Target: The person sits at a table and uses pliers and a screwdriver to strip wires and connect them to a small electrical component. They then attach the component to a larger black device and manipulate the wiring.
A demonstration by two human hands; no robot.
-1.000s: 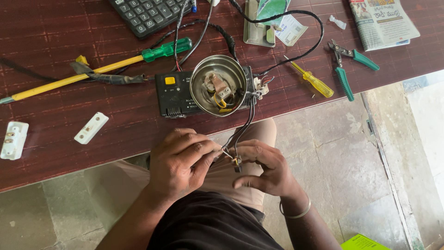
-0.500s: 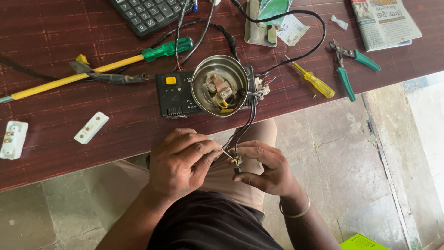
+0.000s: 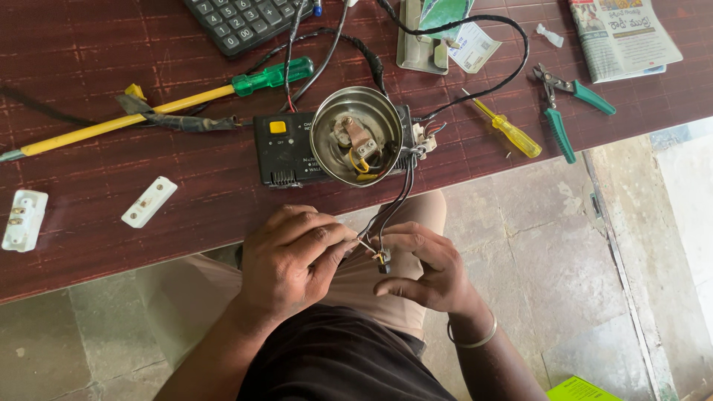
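Wires (image 3: 397,197), a thin dark bundle, hang from the black device (image 3: 286,148) over the edge of the dark red table (image 3: 89,260) and run down to both hands above the person's lap. The left hand (image 3: 293,260) is curled nearly closed just below the black device, its thumb and fingertips pinching the wire ends. The right hand (image 3: 431,267), below and to the right of the device, is loosely curled with its fingers bent around a small black part (image 3: 382,260) at the end of the bundle; how firmly it grips I cannot tell. A round metal reflector bowl (image 3: 356,134) sits against the right side of the black device, with yellow wiring inside. Left of the device lies a long yellow rod with a green handle (image 3: 156,104), and further left two white plastic pieces. Right of it lie a yellow screwdriver (image 3: 509,130) and green-handled pliers (image 3: 564,111). Above the device is a calculator (image 3: 238,18)
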